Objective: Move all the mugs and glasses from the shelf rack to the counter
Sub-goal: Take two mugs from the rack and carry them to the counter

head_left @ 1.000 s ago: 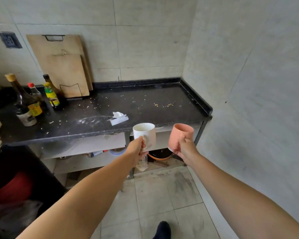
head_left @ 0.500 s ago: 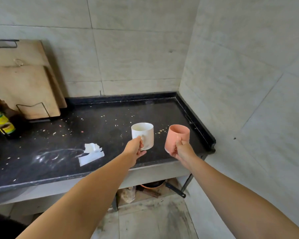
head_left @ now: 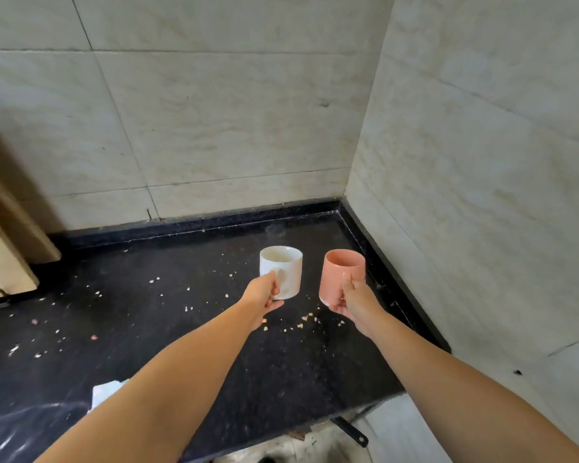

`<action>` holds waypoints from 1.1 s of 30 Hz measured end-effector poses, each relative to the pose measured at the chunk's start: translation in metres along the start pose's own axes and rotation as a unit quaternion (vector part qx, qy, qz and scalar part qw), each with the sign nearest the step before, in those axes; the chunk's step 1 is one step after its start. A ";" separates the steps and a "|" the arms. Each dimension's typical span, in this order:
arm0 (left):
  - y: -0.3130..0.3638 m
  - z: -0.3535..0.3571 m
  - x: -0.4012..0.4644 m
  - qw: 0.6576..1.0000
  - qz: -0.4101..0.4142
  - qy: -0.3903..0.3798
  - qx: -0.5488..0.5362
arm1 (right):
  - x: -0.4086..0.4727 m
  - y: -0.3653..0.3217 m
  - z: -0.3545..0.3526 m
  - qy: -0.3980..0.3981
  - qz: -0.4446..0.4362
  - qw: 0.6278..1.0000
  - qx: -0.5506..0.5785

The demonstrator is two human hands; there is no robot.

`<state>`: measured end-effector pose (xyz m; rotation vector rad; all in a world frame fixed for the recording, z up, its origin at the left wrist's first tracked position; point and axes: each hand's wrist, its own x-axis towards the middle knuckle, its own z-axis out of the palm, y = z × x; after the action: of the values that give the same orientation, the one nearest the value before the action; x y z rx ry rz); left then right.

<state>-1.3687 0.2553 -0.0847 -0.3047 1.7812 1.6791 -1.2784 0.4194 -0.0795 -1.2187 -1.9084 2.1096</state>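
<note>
While each hand's grip pinches a mug handle, white mug (head_left: 281,272) and pink mug (head_left: 341,275) hover above bare counter (head_left: 181,295) near its corner.

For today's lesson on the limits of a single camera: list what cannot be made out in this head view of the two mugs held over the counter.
- Pink mug: its handle, hidden by the right hand.
- White mug: whether its base touches the counter, since one view gives no depth.
- Wooden boards: cut off by the left edge.
- Shelf rack: outside the frame.
- Crumbs: too small to identify.
</note>
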 end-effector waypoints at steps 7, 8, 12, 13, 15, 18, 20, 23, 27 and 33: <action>0.021 0.031 0.078 0.999 -0.022 0.024 -0.002 | 0.081 -0.020 0.006 -0.016 0.009 1.000 0.011; 0.021 0.036 0.086 0.999 -0.027 0.028 -0.010 | 0.091 -0.023 0.007 -0.017 0.005 1.000 0.006; 0.025 0.058 0.117 0.996 -0.041 0.054 -0.050 | 0.137 -0.034 0.012 -0.015 0.004 1.000 -0.002; 0.027 0.063 0.123 0.996 -0.041 0.060 -0.058 | 0.148 -0.037 0.011 -0.017 0.003 1.000 0.001; 0.032 0.073 0.138 0.995 -0.040 0.071 -0.063 | 0.168 -0.045 0.009 -0.025 0.000 1.000 0.002; 0.043 0.088 0.163 0.993 -0.039 0.090 -0.072 | 0.198 -0.058 0.005 -0.039 -0.006 0.999 -0.011; 0.048 0.095 0.177 0.992 -0.037 0.101 -0.072 | 0.214 -0.064 0.003 -0.050 -0.014 0.998 -0.022; 0.053 0.103 0.195 0.991 -0.024 0.110 -0.069 | 0.234 -0.065 0.004 -0.059 -0.019 0.998 -0.030; 0.061 0.110 0.216 0.991 -0.016 0.113 -0.071 | 0.258 -0.064 0.006 -0.054 -0.002 0.998 -0.027; 0.071 0.118 0.238 0.993 -0.026 0.101 -0.049 | 0.286 -0.066 0.007 -0.035 0.014 0.999 0.005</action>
<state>-1.5534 0.4416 -0.1660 -0.5772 1.8210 1.7530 -1.5094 0.5770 -0.1690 -1.1910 -1.9166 2.2015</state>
